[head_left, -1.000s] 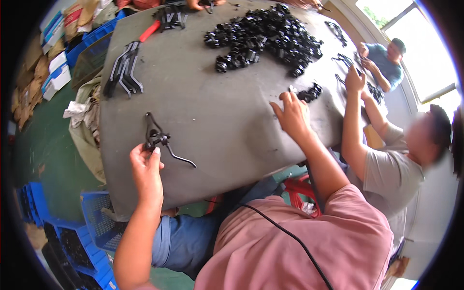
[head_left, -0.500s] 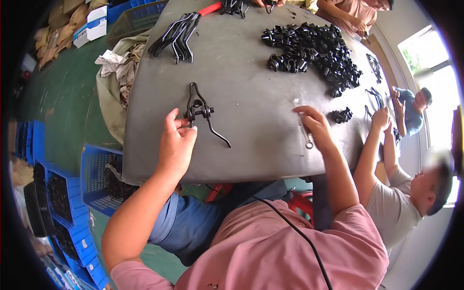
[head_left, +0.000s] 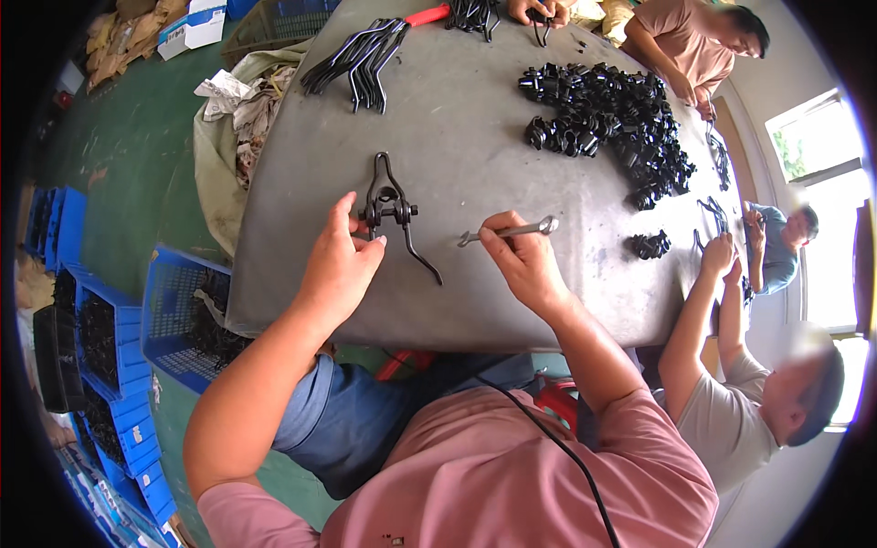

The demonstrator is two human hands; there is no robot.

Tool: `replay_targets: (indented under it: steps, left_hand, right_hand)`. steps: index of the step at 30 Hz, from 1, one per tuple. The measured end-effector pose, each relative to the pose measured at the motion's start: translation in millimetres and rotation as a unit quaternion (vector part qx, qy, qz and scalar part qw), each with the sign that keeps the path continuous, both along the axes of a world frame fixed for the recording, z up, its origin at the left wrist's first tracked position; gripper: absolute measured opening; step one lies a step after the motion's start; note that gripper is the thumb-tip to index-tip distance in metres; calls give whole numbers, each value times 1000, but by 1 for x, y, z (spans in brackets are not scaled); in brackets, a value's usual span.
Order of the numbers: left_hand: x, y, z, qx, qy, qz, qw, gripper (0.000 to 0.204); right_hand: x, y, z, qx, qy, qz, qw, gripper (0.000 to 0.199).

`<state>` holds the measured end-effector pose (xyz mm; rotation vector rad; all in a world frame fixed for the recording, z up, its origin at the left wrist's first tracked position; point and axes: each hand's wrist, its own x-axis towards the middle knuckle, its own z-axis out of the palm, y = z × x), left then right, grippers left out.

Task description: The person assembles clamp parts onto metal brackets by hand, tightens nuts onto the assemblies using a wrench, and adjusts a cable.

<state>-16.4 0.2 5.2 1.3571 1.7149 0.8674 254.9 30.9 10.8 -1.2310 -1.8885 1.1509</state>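
My left hand [head_left: 345, 256] pinches a black bent-wire bracket [head_left: 388, 208] by its lower left side, at the left of the grey table [head_left: 438, 292]. A bolt and clamp piece sit across the bracket's middle, and one bent leg points toward the table's near edge. My right hand [head_left: 525, 260] grips a silver wrench [head_left: 525, 228] between thumb and fingers, to the right of the bracket and apart from it. The wrench lies roughly crosswise, its open jaw toward the bracket and its ring end to the right.
Black clamp pieces [head_left: 612, 123] form a large pile at the far right, with a smaller cluster [head_left: 649, 245] nearer. Finished-looking wire brackets [head_left: 365, 55] hang together beside a red bar [head_left: 427, 15]. A blue crate [head_left: 174, 320] stands left of the table. Co-workers [head_left: 731, 402] sit along the right side.
My right hand has lifted the wrench off the table and brought it leftward, closer to the bracket. My left hand keeps its hold on the bracket.
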Motion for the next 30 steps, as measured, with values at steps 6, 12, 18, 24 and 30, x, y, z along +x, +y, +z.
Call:
replay_targets:
  steps: [6,12,18,24,30]
  left_hand:
    - [-4,-3,0,10,7,-9,1000,70]
    - [-7,-5,-4,37,31,-35,998,68]
    - [-7,-9,-5,57,46,-36,997,63]
    - [-5,-5,-8,75,82,-50,993,47]
    - [-5,-6,-8,97,77,-60,990,45]
  right_hand:
    - [-9,-5,5,205,-102,10,973,11]
    - [-44,-5,2,351,2,82,933,31]
    - [-52,-3,-20,408,-119,139,894,33]
    - [-52,11,-24,407,-60,109,905,28]
    - [-70,74,9,-146,96,-41,984,30]
